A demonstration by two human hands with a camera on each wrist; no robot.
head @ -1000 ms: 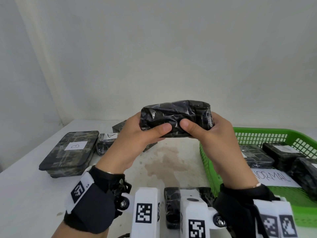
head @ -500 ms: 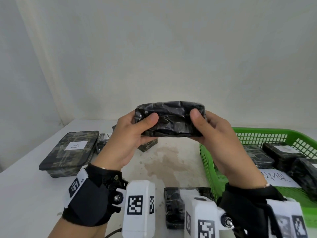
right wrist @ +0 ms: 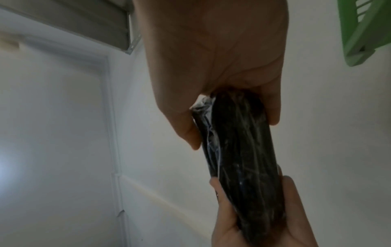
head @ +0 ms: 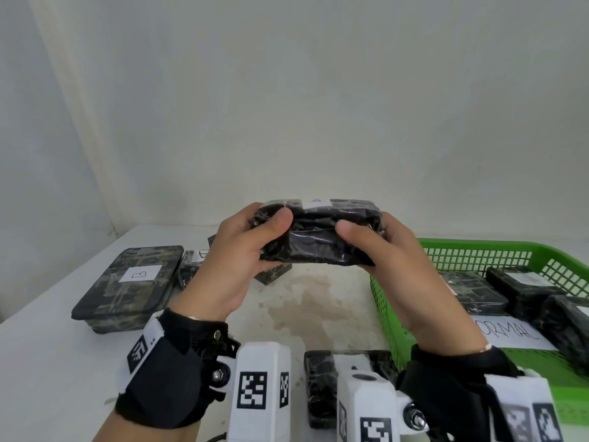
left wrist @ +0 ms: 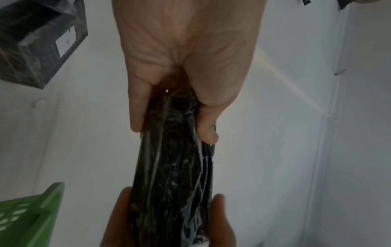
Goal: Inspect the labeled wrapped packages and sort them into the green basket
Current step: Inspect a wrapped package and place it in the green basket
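Right now we hold the wrapped package [head: 318, 232] up at the centre of the head view, above the table [head: 47, 362], one end in each hand. Our left hand [head: 236, 266] curls round its left end with the thumb pressed on the near face and the fingers behind; our right hand [head: 404, 269] does the same on the right end. Both wrist views confirm it: the dark film-wrapped block is pinched between thumb and fingers at each end. We judge the two-ended hold leaves the middle bare, so that the faces can be looked over. A small white label [head: 316, 203] shows on the top edge, tilted away from us; its letter is too foreshortened to read surely. At the right of the frame sits the green basket [head: 478, 250], with several dark packages inside and a paper sign [head: 510, 333] whose visible letters read "ORMAL". At the left lies a flat package marked B [head: 127, 282], and another package [head: 322, 384] rests at the lower centre between our wrists. Inspection seems the step in hand; the basket lies just beside our right hand for the drop.
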